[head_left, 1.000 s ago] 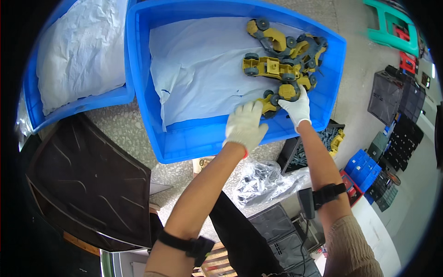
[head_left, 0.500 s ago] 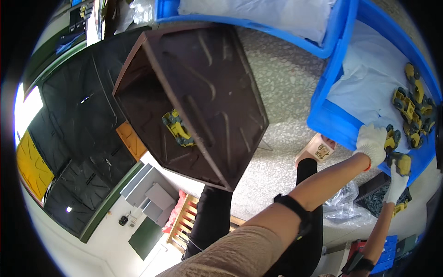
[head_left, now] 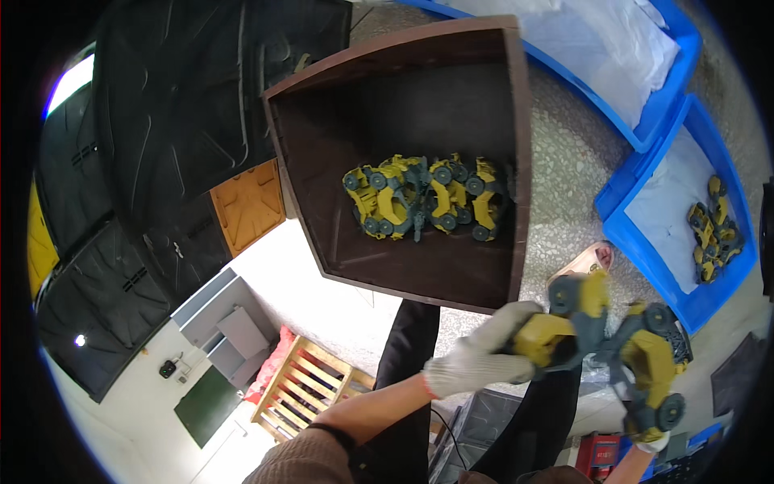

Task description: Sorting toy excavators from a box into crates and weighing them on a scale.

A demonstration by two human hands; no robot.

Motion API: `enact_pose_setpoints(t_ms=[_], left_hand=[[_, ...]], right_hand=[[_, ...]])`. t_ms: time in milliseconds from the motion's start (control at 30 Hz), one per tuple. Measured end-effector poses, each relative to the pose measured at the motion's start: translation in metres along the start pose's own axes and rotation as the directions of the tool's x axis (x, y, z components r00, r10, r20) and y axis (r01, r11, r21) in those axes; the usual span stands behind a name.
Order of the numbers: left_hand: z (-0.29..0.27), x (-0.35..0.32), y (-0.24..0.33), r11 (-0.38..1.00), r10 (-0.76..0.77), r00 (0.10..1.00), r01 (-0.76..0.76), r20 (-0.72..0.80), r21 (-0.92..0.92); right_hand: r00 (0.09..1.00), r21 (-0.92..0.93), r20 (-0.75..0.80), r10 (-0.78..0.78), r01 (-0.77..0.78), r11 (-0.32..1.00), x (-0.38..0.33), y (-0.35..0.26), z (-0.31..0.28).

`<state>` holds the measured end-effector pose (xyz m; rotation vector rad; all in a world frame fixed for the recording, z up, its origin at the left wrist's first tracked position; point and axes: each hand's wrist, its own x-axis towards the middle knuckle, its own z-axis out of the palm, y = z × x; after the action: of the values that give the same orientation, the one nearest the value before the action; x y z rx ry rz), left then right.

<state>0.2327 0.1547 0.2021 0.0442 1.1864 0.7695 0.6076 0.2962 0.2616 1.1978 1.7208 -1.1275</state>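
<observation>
My left hand (head_left: 484, 351), in a white knit glove, grips a yellow and grey toy vehicle (head_left: 564, 319) with grey wheels. My right hand (head_left: 649, 440) is mostly hidden behind a second yellow and grey toy vehicle (head_left: 649, 363) that it holds at the lower right. Both toys are in the air just below the near rim of a dark brown bin (head_left: 484, 282). Several similar toy vehicles (head_left: 423, 198) lie in a row on that bin's floor.
A blue bin (head_left: 629, 234) lined with pale cloth holds several more toy vehicles (head_left: 713, 230) at the right. Another blue bin (head_left: 653, 105) with white cloth sits at the upper right. Black trays (head_left: 161, 121), an orange tray (head_left: 246, 206) and a wooden pallet (head_left: 302, 383) lie at the left.
My view swung from the blue bin to the brown bin. Both hands left the blue bin carrying toy vehicles and now hold them near the brown bin's rim.
</observation>
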Motion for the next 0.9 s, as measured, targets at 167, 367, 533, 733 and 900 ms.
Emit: enact_pose_setpoints(t_ms=[167, 367, 533, 733, 900], left_hand=[[-0.091, -0.095, -0.004, 0.942, -0.166, 0.972, 0.106, -0.167, -0.319], [-0.14, -0.137, -0.036, 0.903, -0.078, 0.971, -0.028, -0.227, -0.429], [-0.174, -0.145, -0.061, 0.832, -0.007, 0.97, -0.128, -0.242, -0.54], [-0.219, -0.131, -0.053, 0.827, 0.002, 0.772, -0.359, -0.636, -0.433], [-0.259, -0.086, -0.06, 0.887, 0.065, 0.633, -0.391, -0.772, -0.245]], right_hand=[[0.867, 0.959, -0.14, -0.479, 0.239, 0.152, 0.057, -0.189, 0.043], [0.954, 0.961, -0.052, -0.295, 0.128, 0.244, 0.092, -0.276, 0.134], [0.994, 0.995, 0.027, -0.105, -0.017, 0.098, 0.105, -0.34, 0.171], [0.981, 0.896, -0.154, 0.118, 0.088, 0.435, 0.153, -0.373, 0.179], [0.981, 0.893, -0.18, 0.066, 0.136, 0.429, 0.188, -0.383, 0.181]])
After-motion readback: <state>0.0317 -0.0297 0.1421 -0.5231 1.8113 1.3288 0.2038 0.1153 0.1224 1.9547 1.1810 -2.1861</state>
